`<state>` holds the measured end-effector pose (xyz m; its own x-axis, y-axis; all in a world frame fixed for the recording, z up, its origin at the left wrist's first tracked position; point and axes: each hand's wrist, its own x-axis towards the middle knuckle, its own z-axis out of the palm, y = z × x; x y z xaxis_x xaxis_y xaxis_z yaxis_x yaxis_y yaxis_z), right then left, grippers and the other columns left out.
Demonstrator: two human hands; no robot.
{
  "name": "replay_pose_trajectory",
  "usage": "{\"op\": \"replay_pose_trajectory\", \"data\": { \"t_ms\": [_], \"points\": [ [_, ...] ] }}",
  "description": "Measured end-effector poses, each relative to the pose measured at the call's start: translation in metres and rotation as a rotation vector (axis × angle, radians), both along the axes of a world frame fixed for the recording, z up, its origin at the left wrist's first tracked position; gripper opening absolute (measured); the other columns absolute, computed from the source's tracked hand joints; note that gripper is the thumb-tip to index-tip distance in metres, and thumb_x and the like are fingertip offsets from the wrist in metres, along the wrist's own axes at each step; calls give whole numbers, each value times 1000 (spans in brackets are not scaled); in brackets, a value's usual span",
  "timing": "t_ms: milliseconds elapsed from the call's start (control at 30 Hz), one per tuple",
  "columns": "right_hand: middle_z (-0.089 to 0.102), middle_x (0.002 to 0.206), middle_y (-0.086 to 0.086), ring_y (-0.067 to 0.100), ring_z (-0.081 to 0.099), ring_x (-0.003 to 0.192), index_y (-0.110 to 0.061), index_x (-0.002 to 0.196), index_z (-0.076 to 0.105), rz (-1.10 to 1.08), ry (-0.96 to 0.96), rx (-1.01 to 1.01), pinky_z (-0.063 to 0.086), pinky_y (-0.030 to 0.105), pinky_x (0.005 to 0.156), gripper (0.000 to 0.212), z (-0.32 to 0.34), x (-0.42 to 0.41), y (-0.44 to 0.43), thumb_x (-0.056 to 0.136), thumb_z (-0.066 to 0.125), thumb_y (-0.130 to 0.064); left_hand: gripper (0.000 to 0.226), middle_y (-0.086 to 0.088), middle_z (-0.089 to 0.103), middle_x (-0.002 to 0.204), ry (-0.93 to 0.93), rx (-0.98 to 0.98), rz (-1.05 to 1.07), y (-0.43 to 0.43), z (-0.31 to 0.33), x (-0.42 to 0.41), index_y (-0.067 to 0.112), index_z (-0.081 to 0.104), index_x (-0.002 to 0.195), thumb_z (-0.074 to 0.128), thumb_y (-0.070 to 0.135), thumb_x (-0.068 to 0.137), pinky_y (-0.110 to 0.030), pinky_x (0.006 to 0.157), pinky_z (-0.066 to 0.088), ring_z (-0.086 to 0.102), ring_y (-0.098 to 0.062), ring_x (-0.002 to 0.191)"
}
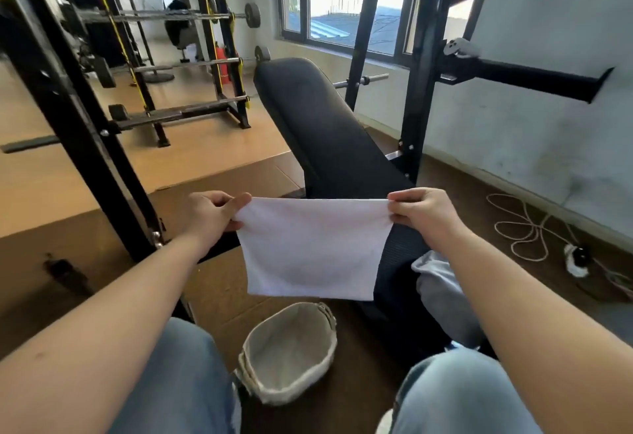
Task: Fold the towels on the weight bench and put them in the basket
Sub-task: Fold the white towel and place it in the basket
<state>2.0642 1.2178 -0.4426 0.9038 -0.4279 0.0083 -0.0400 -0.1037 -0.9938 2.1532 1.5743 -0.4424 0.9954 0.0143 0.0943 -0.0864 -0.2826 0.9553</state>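
Observation:
A white towel (pixel 313 248) hangs in the air above the near end of the black weight bench (pixel 318 132). My left hand (pixel 210 212) pinches its top left corner and my right hand (pixel 424 214) pinches its top right corner, so the cloth is stretched flat between them. A grey towel (pixel 442 286) lies crumpled on the bench seat under my right forearm, partly hidden by it. The beige fabric basket (pixel 291 348) stands on the floor between my knees, tilted, with nothing visible inside.
A black rack upright (pixel 85 118) rises at the left and another frame post (pixel 421 91) at the right of the bench. Barbell racks (pixel 185 67) stand behind. A white cable (pixel 524 228) lies coiled on the dark floor by the wall.

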Motion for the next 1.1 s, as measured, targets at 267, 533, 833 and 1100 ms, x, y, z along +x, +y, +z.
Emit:
{"op": "replay_pose_trajectory", "data": {
  "t_ms": [267, 533, 833, 1100],
  "points": [
    [74, 103, 8, 26, 75, 91, -15, 88, 79, -147, 76, 29, 63, 32, 79, 11, -69, -7, 5, 88, 77, -4, 12, -7, 77, 100, 230, -78, -108, 6, -57, -1, 15, 81, 87, 83, 25, 81, -36, 88, 61, 73, -27, 102],
    [76, 86, 0, 18, 76, 71, -22, 85, 75, -176, 210, -169, 63, 41, 84, 12, -106, 8, 0, 87, 72, -11, 14, -6, 75, 104, 274, 12, -174, -3, -84, 1, 18, 77, 101, 78, 22, 88, -34, 88, 60, 73, -21, 101],
    [76, 89, 0, 16, 76, 72, -23, 83, 79, -62, 302, -220, 65, 40, 77, 4, -99, 14, 20, 81, 82, -22, 21, -5, 77, 101, 334, -40, 50, 7, -78, 24, 17, 74, 100, 81, 32, 87, -33, 70, 56, 70, -21, 89],
    [73, 102, 9, 26, 73, 91, -14, 96, 74, -98, 340, -1, 63, 33, 65, 11, -95, 21, 53, 87, 79, -14, 20, -5, 73, 93, 360, -5, 155, 1, -88, 11, 17, 73, 102, 73, 35, 94, -32, 61, 51, 62, -18, 69]
  ]
}}
